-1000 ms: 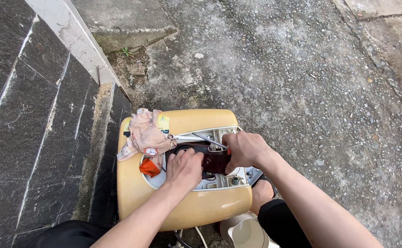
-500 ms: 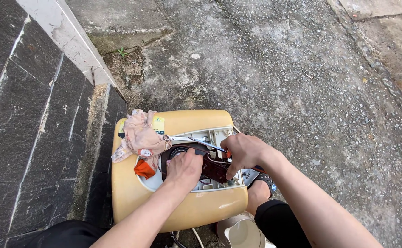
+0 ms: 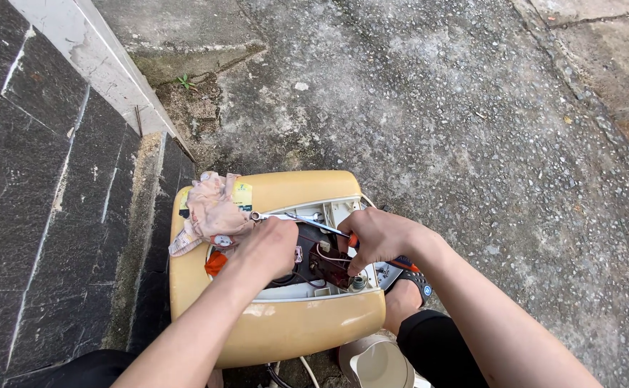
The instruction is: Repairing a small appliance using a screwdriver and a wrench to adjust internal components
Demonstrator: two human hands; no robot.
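A tan plastic appliance housing [image 3: 285, 188] lies opened on the ground, with wiring and a dark red circuit board [image 3: 329, 267] showing inside. My left hand [image 3: 267, 248] reaches into the opening beside the board; what its fingers grip is hidden. My right hand [image 3: 380, 237] holds a screwdriver [image 3: 321, 225] with an orange and black handle, its shaft pointing left across the opening. A metal wrench [image 3: 285, 215] rests along the opening's far edge. A crumpled pinkish rag [image 3: 214, 210] sits on the housing's left side, just above an orange part [image 3: 215, 263].
Dark stone tiles [image 3: 34, 201] rise on the left with a white kerb [image 3: 91, 57]. Rough concrete ground [image 3: 472, 129] stretches ahead and right. A beige cup-shaped part [image 3: 375, 363] sits near my knee, and a sandalled foot [image 3: 408, 287] rests by the housing.
The view has shifted slightly. My hands have stayed inside the opening, and the right hand has moved a little with the screwdriver.
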